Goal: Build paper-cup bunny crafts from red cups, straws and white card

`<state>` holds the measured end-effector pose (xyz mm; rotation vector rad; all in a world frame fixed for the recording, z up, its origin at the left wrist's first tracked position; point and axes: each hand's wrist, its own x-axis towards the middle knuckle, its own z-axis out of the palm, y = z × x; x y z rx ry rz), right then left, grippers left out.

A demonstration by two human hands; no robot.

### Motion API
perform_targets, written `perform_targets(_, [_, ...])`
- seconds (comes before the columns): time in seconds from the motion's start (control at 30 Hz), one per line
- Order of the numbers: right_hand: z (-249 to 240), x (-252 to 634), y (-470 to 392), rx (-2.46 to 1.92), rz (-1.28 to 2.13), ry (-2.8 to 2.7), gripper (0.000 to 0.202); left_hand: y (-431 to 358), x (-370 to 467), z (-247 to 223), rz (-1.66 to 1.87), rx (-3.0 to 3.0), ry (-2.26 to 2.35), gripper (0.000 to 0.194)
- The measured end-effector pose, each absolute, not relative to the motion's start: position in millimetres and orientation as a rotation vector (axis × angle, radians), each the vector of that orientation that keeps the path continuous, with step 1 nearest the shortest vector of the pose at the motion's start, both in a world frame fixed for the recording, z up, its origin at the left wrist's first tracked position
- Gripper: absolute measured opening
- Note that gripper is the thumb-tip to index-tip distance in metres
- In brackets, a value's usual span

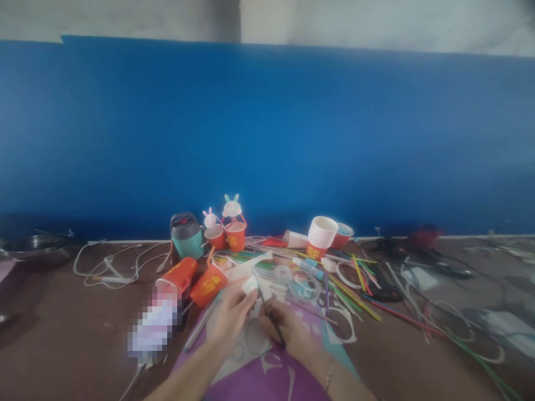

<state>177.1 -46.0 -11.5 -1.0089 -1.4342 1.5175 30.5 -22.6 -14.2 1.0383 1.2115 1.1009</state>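
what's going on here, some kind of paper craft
Looks like papercraft. A person's left hand holds a small white paper piece, while the right hand holds scissors, blades close beside it; contact is unclear. White paper scraps lie on a purple sheet below. Behind, a rabbit-face cutout stands above an upright red paper cup.

Dim, flat indoor light; soft, hazy picture.
Blue wall a bit brighter mid-span, darkening along its base; pale surface above it evenly grey, with a dark vertical patch; light source not visible; stacked cup rims near-white, faint sheen on the tabletop, hands slightly blurred, edges smeared and stretched (right side worst), pixelated block lower left.
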Motion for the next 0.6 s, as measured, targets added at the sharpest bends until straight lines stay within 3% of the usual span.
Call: perform_targets(0.6, [-10, 176, -46, -1.076, 1.493, -1.457, 0.039, -19, 25, 5, 1.078, 1.191, 1.049, 0.027])
